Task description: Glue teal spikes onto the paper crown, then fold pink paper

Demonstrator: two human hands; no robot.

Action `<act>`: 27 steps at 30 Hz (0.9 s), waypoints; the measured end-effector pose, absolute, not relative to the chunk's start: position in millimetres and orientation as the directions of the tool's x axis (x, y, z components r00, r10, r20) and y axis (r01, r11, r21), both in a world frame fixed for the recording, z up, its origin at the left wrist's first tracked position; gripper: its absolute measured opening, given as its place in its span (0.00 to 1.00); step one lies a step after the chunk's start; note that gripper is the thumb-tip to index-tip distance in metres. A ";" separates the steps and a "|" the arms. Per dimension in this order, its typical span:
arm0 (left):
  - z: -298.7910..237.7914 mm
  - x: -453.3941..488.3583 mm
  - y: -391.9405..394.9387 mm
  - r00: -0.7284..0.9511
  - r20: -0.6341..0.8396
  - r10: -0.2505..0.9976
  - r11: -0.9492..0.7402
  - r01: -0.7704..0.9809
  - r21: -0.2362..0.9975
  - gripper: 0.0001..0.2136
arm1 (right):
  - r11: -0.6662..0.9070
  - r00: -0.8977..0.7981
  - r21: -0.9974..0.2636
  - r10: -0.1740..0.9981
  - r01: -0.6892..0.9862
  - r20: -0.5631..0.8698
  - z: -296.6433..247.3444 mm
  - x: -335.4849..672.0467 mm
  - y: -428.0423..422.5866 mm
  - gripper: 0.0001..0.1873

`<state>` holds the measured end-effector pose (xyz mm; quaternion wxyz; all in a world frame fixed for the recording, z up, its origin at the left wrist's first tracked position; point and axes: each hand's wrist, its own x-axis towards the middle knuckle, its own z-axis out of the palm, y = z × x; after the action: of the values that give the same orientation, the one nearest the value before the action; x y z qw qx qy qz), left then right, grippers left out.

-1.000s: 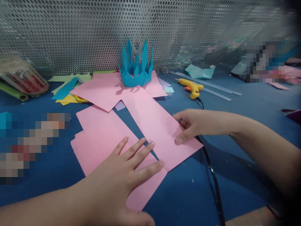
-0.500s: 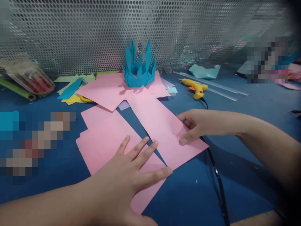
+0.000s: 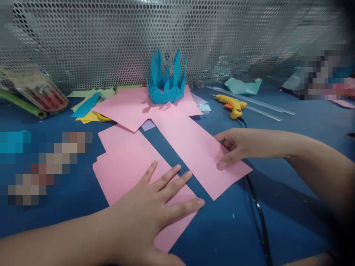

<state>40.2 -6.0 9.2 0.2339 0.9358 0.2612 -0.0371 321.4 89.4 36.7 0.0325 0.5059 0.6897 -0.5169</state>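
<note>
My left hand lies flat with its fingers spread on a stack of pink paper sheets. Its fingertips reach past the stack's right edge. My right hand grips the right edge of a long pink paper strip, thumb on top and the other fingers at or under the edge, partly hidden. A gap of blue table separates the strip from the stack. The strip's far end meets more pink sheets, where a blue folded-paper crown stands upright.
A yellow hot glue gun lies right of the crown, its black cable running toward me. Clear glue sticks and a pale green paper piece lie behind. At left are a tilted jar, a green roll and coloured scraps.
My right hand has drawn the pink strip slightly right, and the gap beside the stack has widened. My left hand stays spread on the stack. The view has shifted a little.
</note>
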 end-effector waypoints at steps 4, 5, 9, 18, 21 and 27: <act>17.7 42.5 -7.0 0.892 -0.224 0.392 -0.787 0.451 0.420 0.40 | -0.080 -0.484 -0.701 0.668 0.708 -0.566 43.6 321.6 87.6 0.13; 21.3 44.7 -7.9 0.899 -0.249 0.360 -0.803 0.434 0.409 0.39 | -0.094 -0.495 -0.712 0.656 0.696 -0.570 44.8 320.9 87.1 0.13; 33.5 53.1 -11.3 0.936 -0.298 0.189 -0.904 0.284 0.320 0.22 | -0.137 -0.569 -0.752 0.571 0.645 -0.592 43.9 314.1 84.5 0.17; 13.2 33.6 -20.9 0.991 0.100 0.092 -0.996 0.093 -0.003 0.22 | -0.138 -0.628 -0.720 0.397 0.680 -0.669 27.6 293.7 69.1 0.18; 8.8 33.5 -23.8 0.984 0.157 0.078 -0.992 0.092 -0.081 0.23 | 0.143 -0.509 -0.605 0.706 0.784 -0.493 24.0 291.4 63.1 0.21; 5.0 36.5 -25.3 0.982 0.182 0.051 -0.997 0.061 -0.051 0.25 | 0.683 -0.654 -0.415 0.719 0.601 0.236 14.2 277.3 49.0 0.32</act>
<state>36.5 -25.3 5.0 -0.0284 0.9951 0.0280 0.0908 277.3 49.0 14.2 -0.1939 0.3679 0.8967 -0.1518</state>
